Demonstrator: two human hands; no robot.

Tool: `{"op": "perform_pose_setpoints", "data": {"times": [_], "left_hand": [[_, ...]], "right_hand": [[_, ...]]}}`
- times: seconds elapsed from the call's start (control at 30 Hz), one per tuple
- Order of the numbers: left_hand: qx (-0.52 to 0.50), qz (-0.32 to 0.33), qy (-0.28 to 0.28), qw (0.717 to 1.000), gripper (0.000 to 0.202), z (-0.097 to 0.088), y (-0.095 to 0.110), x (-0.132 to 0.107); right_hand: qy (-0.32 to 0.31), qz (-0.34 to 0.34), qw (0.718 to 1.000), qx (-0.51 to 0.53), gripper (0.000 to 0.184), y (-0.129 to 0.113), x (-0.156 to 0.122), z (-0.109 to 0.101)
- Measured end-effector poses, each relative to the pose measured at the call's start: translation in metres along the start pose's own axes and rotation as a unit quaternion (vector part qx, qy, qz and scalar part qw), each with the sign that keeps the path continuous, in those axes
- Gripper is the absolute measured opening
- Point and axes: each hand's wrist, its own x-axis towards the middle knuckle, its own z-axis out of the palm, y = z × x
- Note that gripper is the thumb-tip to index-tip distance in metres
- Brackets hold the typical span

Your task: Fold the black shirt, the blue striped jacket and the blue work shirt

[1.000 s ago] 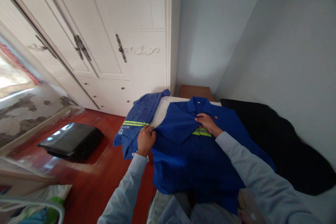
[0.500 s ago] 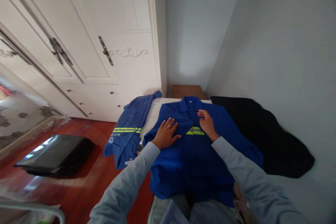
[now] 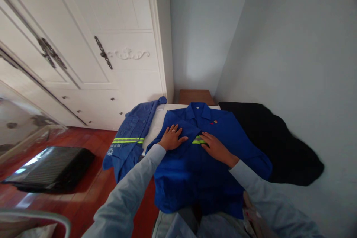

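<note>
A blue work jacket [image 3: 195, 171] lies spread out with its collar at the far end. One sleeve is folded across its front, while the other reaches out to the right. My left hand [image 3: 171, 138] rests flat on the folded sleeve, fingers spread. Over the yellow-green reflective stripe [image 3: 196, 140] lies my right hand [image 3: 216, 146], fingers stretched out at the folded sleeve's end. A small red emblem [image 3: 213, 122] shows on the right chest. Left of the jacket lies a second blue work garment [image 3: 131, 134], folded, with a similar stripe and a white gear print.
A black cloth [image 3: 267, 145] lies to the right, against the grey wall [image 3: 292, 44]. Behind are a white wardrobe [image 3: 131, 15] and a small brown wooden piece [image 3: 196, 96]. On the red wooden floor [image 3: 103, 178] sits a black plastic-wrapped package [image 3: 50, 167].
My right hand has come down from near the chest to the stripe and flattened out, uncovering the red emblem. The left hand stays on the sleeve. The view has shifted slightly.
</note>
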Motion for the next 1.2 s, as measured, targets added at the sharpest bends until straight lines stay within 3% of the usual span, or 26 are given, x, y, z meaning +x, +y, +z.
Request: {"op": "perform_pose_setpoints", "data": {"times": [0.17, 0.23, 0.37, 0.5, 0.77, 0.93, 1.2], "left_hand": [[0.031, -0.01, 0.048, 0.998, 0.077, -0.019, -0.02, 0.041], [0.037, -0.021, 0.043, 0.998, 0.076, -0.022, -0.03, 0.057], [0.036, -0.054, 0.009, 0.998, 0.078, -0.014, -0.051, 0.076], [0.032, -0.064, 0.017, 0.997, 0.081, -0.003, -0.063, 0.081], [0.043, -0.083, 0.039, 0.995, 0.082, -0.004, -0.059, 0.089], [0.036, -0.126, 0.008, 0.991, 0.084, -0.006, -0.053, 0.102], [0.038, -0.134, 0.027, 0.99, 0.081, -0.007, -0.065, 0.117]], "right_hand": [[-0.005, -0.016, 1.0, 0.008, 0.057, 0.003, -0.001, -0.004], [-0.008, -0.012, 1.0, 0.0, 0.057, 0.001, -0.002, -0.001], [0.017, -0.012, 1.0, -0.021, 0.05, 0.0, -0.007, 0.013], [0.041, -0.022, 0.998, -0.037, 0.049, 0.001, -0.011, 0.023], [0.029, -0.02, 0.997, -0.062, 0.048, -0.005, -0.01, 0.019], [0.013, -0.004, 0.998, -0.069, 0.052, -0.012, -0.005, 0.016], [0.021, 0.015, 0.996, -0.088, 0.057, -0.02, 0.011, 0.017]]}}
